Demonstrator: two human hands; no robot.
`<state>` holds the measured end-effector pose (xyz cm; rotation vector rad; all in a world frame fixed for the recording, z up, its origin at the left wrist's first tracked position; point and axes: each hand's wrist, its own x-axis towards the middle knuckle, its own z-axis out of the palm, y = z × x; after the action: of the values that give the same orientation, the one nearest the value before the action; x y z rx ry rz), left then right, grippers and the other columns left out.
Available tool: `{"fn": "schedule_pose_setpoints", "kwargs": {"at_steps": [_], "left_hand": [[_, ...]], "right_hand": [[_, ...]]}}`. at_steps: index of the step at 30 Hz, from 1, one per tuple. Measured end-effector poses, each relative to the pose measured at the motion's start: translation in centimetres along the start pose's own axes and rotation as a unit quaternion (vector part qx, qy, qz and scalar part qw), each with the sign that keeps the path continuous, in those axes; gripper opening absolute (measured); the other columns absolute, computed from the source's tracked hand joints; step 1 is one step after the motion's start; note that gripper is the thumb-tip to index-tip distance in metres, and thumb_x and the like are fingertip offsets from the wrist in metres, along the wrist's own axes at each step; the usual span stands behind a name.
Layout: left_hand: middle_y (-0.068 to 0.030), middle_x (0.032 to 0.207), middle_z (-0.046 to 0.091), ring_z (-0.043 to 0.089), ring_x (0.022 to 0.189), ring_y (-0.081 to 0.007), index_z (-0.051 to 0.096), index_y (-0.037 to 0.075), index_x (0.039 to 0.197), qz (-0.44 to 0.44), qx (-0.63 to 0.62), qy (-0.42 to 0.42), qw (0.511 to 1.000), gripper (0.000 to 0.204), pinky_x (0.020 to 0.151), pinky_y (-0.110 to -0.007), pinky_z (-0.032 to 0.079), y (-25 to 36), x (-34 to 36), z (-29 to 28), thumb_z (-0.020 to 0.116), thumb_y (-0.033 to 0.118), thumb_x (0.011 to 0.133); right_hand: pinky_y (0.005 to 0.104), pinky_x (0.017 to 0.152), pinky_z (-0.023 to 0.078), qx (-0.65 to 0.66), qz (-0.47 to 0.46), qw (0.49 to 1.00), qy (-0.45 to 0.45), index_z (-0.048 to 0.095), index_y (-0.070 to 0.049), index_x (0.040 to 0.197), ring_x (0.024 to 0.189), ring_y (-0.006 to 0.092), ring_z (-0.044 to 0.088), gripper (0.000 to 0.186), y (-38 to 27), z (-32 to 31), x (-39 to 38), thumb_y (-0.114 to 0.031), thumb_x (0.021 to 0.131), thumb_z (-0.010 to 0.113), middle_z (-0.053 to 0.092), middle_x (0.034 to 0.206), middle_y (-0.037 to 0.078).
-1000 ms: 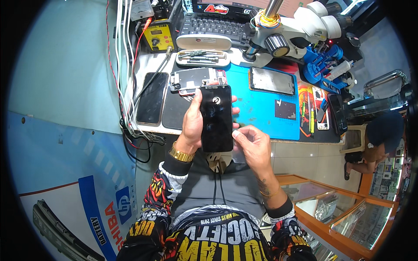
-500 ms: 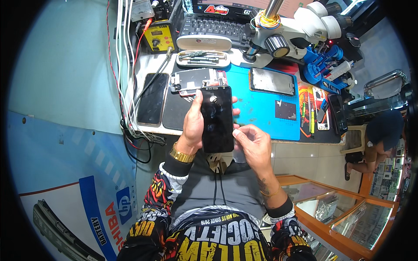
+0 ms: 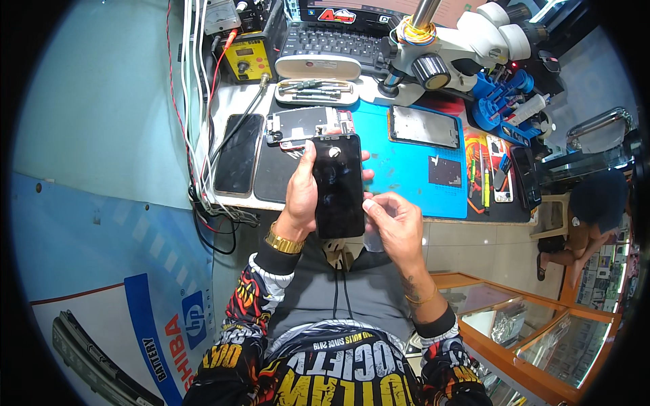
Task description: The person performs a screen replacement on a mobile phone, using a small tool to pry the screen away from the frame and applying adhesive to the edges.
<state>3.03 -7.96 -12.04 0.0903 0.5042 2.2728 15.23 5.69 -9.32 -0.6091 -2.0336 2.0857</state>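
Observation:
A black smartphone display, glossy and with faint smudges, stands upright in front of me over the table's near edge. My left hand grips it, thumb along the left edge and fingertips showing past the right edge. At the lower right edge of the display, the thumb and forefinger of my right hand are pinched together. A thin translucent film hangs below those fingers; its upper part is hidden. Behind the display lies an opened phone with its inner parts showing.
A dark phone lies left, beside cables. On the blue mat rests a phone frame. Behind are an open case of screwdrivers, a keyboard and a microscope. A person sits far right.
Both hands and the display have barely shifted, with the display's top tilting very slightly. My right hand keeps its pinch. The seated person's legs have moved a little.

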Motion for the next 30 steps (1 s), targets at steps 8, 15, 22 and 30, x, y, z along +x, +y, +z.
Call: {"fn": "schedule_pose_setpoints", "kwargs": {"at_steps": [8, 15, 22, 30], "left_hand": [[-0.026, 0.135, 0.062, 0.07, 0.112, -0.0367, 0.037, 0.013, 0.154, 0.017, 0.029, -0.001, 0.999, 0.062, 0.09, -0.052, 0.063, -0.05, -0.06, 0.17, 0.026, 0.057, 0.112], [-0.0265, 0.135, 0.062, 0.07, 0.112, -0.0365, 0.037, 0.013, 0.155, 0.031, 0.053, -0.007, 0.998, 0.062, 0.091, -0.051, 0.063, 0.01, -0.1, 0.21, 0.025, 0.056, 0.112], [-0.0263, 0.136, 0.062, 0.07, 0.112, -0.0363, 0.037, 0.012, 0.156, 0.024, 0.056, 0.0, 0.998, 0.061, 0.093, -0.05, 0.062, 0.05, -0.16, 0.06, 0.024, 0.054, 0.113], [-0.0223, 0.139, 0.061, 0.069, 0.115, -0.0344, 0.035, 0.015, 0.158, 0.016, 0.093, 0.0, 0.996, 0.069, 0.096, -0.05, 0.06, 0.06, -0.16, 0.05, 0.023, 0.062, 0.11]], "right_hand": [[0.022, 0.058, 0.05, -0.001, 0.007, 1.0, 0.004, 0.073, 0.007, 0.1, 0.065, 0.0046, 0.059, 0.016, 0.11, -0.04, 0.25, -0.009, 0.099, 0.071, 0.068, 0.075, 0.001], [0.0225, 0.058, 0.051, -0.006, 0.003, 1.0, 0.001, 0.074, 0.007, 0.1, 0.066, 0.0052, 0.06, 0.016, -0.01, -0.02, 0.31, -0.009, 0.099, 0.071, 0.07, 0.077, 0.001], [0.0233, 0.058, 0.05, -0.01, -0.004, 1.0, -0.001, 0.073, 0.006, 0.096, 0.065, 0.0059, 0.06, 0.017, -0.29, 0.02, 0.54, -0.01, 0.099, 0.071, 0.07, 0.076, 0.002], [0.0233, 0.058, 0.05, -0.012, -0.008, 1.0, -0.001, 0.073, 0.006, 0.093, 0.064, 0.0061, 0.061, 0.017, -0.33, -0.06, 0.81, -0.01, 0.099, 0.071, 0.069, 0.075, 0.002]]}}
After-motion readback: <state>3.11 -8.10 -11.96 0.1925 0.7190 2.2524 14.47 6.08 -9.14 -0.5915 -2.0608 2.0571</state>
